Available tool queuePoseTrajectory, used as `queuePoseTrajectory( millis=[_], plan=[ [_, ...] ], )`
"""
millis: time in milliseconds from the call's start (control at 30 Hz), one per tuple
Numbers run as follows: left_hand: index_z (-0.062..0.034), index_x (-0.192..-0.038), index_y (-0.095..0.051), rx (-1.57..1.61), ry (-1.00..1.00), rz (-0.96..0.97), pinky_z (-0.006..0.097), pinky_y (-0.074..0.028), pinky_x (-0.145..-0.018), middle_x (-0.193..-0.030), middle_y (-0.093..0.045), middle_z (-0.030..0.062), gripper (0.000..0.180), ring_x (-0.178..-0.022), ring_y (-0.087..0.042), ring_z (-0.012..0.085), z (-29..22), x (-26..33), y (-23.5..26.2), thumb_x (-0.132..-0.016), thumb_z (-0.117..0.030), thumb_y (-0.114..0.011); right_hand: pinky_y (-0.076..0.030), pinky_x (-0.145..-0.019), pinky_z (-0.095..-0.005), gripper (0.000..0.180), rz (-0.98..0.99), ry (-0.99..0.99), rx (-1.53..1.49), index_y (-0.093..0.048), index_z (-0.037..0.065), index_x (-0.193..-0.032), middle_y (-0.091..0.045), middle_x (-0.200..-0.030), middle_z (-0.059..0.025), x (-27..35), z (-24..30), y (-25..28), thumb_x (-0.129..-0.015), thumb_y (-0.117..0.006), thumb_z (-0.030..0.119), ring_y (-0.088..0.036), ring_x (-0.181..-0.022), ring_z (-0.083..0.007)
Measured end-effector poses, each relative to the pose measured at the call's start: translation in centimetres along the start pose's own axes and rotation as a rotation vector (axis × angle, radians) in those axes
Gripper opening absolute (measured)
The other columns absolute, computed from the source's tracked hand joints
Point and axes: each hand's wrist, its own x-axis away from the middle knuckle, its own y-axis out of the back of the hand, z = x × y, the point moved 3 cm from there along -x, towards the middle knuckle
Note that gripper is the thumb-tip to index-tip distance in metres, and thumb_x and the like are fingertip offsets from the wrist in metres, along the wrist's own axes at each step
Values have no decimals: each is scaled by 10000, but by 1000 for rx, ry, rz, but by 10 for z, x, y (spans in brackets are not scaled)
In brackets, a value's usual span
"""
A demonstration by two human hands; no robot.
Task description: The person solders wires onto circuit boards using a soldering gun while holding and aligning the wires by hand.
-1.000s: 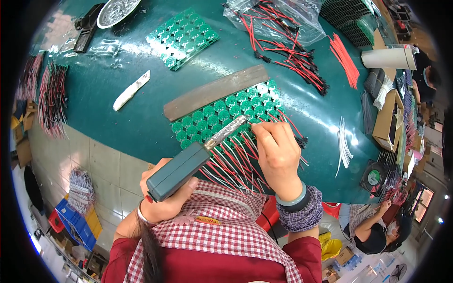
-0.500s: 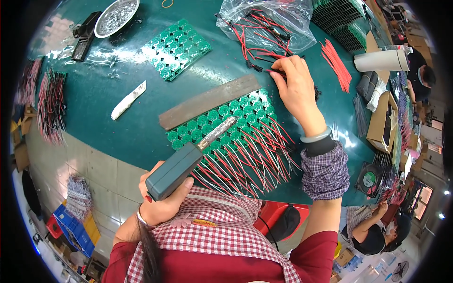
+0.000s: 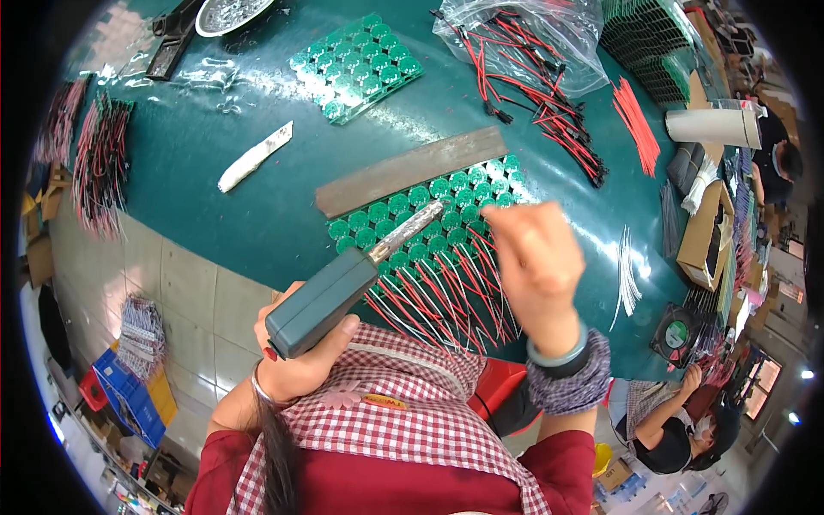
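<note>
A single view, from a wide fisheye camera worn on the person's head, on the left of a side-by-side pair. It looks steeply down and slightly forward over the person's own chest onto the green bench [image 3: 215, 180], close enough that the forearms rise from the lower edge and the left hand [image 3: 296, 356] and right hand [image 3: 536, 262] fill the middle. The picture is upright and unmirrored. Straight edges, such as the bench's near edge, bow toward the dark round rim. Beyond the bench's near edge the tiled floor [image 3: 172, 283] lies far below, and another seated person [image 3: 665, 425] shows at lower right.
</note>
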Motion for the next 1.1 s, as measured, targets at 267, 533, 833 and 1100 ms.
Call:
queuePoseTrajectory(
  millis=[267,533,833,1100],
  plan=[
    [21,-1023,-685,75,0,55,290,-501,-616,-863,-660,93,251,-687,-649,185,1,5,-3,-781,-5,-745,-501,-618,-343,244,15,-105,52,-687,29,-961,-629,-838,-73,38,18,-26,-734,-722,-55,-605,-731,-233],
    [33,-1000,-677,10,-46,83,287,-509,-612,-851,-663,101,242,-694,-661,191,-7,5,0,-769,16,-749,-491,-630,-339,213,-3,-77,130,-683,34,-965,-622,-841,-64,44,19,-32,-758,-721,-3,-602,-734,-223],
    [27,-945,-645,-28,-32,130,289,-508,-606,-828,-668,98,227,-683,-662,189,-6,3,0,-754,10,-767,-485,-635,-343,231,24,-55,170,-687,31,-975,-619,-846,-67,44,19,-34,-747,-691,-6,-600,-742,-225],
    [20,-934,-637,-21,-25,153,291,-509,-603,-835,-673,106,232,-680,-666,198,-9,3,4,-748,2,-773,-483,-637,-345,242,38,-50,185,-687,27,-976,-620,-851,-67,43,21,-34,-736,-688,-5,-603,-746,-224]
  ],
)
